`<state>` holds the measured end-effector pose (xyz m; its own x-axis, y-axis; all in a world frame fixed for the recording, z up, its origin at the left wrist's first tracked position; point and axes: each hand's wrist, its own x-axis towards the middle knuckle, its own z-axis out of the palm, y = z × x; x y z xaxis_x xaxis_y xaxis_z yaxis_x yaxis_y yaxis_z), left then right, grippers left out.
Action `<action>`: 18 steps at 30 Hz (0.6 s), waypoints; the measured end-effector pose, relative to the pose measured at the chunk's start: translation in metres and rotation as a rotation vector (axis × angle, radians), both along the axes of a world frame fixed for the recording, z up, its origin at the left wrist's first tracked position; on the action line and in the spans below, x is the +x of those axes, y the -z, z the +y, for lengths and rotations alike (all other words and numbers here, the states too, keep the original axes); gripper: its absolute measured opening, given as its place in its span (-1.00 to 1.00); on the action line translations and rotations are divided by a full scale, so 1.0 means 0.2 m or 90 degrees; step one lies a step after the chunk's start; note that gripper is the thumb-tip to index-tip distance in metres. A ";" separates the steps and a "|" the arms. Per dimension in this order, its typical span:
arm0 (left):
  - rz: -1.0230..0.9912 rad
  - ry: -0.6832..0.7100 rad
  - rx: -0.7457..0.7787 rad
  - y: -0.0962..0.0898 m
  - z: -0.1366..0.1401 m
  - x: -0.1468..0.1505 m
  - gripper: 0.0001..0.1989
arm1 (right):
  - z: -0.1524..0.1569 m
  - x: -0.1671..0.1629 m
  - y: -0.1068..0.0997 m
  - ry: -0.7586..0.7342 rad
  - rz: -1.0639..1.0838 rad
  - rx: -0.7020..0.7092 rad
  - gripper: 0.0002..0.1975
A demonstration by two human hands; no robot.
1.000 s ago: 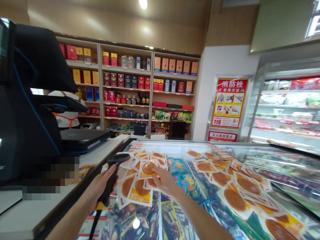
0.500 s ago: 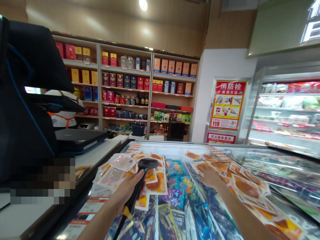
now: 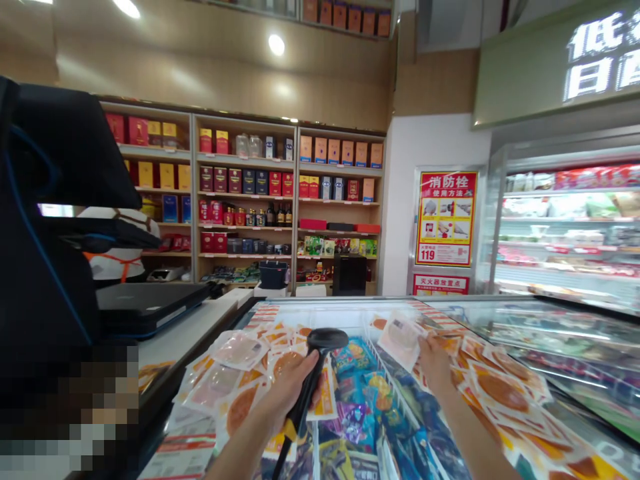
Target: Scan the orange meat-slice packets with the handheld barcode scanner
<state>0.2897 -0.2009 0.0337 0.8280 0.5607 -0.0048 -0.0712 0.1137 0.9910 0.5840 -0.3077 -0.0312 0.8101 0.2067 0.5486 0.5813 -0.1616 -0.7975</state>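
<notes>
My left hand [image 3: 289, 390] is wrapped around the handle of a black barcode scanner [image 3: 327, 339] with a yellow accent, its head pointing up and forward. In my right hand [image 3: 435, 363] a flat food packet [image 3: 399, 339] is pinched at its right edge, its pale, clear side with a small label facing me. Left of the scanner lies a heap of similar packets [image 3: 240, 350], some pale side up, others showing orange-brown round contents. Under and beyond my right forearm spreads another row of orange-and-white packets [image 3: 500, 388]. The scanner partly covers the left heap.
Both heaps lie on a glass-topped chest freezer; colourful blue and purple bags [image 3: 357, 393] show below between them. A black checkout terminal [image 3: 55, 220] and a dark laptop-like device [image 3: 150, 307] stand on the left counter. A person in white [image 3: 117, 230] is partly hidden behind the terminal.
My right hand has lifted a packet from the right-hand row, and its pale side now shows. My left hand has shifted right with the scanner. The view has tilted upward.
</notes>
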 end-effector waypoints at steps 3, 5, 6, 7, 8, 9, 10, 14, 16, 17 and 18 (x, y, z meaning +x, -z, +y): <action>0.013 -0.011 0.026 0.04 0.03 -0.01 -0.58 | 0.04 -0.04 0.00 -0.043 0.009 0.000 -0.62; 0.020 0.002 0.016 0.05 0.05 -0.02 -0.59 | 0.04 -0.06 -0.02 -0.061 -0.007 -0.026 -0.64; 0.021 0.008 0.005 0.05 0.05 -0.03 -0.59 | 0.04 -0.07 -0.03 -0.062 -0.020 -0.044 -0.64; 0.021 0.013 -0.006 0.05 0.05 -0.04 -0.58 | 0.03 -0.08 -0.04 -0.058 -0.032 -0.061 -0.65; 0.020 0.017 -0.017 0.05 0.04 -0.04 -0.58 | 0.03 -0.09 -0.05 -0.054 -0.041 -0.077 -0.65; 0.018 0.016 -0.025 0.05 0.03 -0.04 -0.59 | 0.03 -0.10 -0.05 -0.054 -0.046 -0.092 -0.66; 0.014 0.014 -0.032 0.04 0.02 -0.04 -0.59 | 0.03 -0.10 -0.06 -0.055 -0.047 -0.104 -0.66; -0.002 0.030 -0.041 0.04 -0.03 -0.03 -0.62 | 0.04 -0.13 -0.04 -0.057 -0.058 -0.142 -0.66; -0.003 0.041 -0.041 0.04 -0.04 -0.02 -0.63 | 0.04 -0.14 -0.03 -0.052 -0.073 -0.153 -0.66; -0.004 0.042 -0.040 0.05 -0.05 -0.02 -0.63 | 0.04 -0.14 -0.03 -0.053 -0.079 -0.155 -0.66; -0.005 0.040 -0.039 0.05 -0.05 -0.02 -0.62 | 0.04 -0.15 -0.03 -0.056 -0.082 -0.155 -0.66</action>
<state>0.2864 -0.2105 0.0231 0.8615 0.5068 -0.0309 -0.0702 0.1791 0.9813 0.5540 -0.2990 -0.0250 0.7099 0.4119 0.5713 0.6957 -0.2838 -0.6599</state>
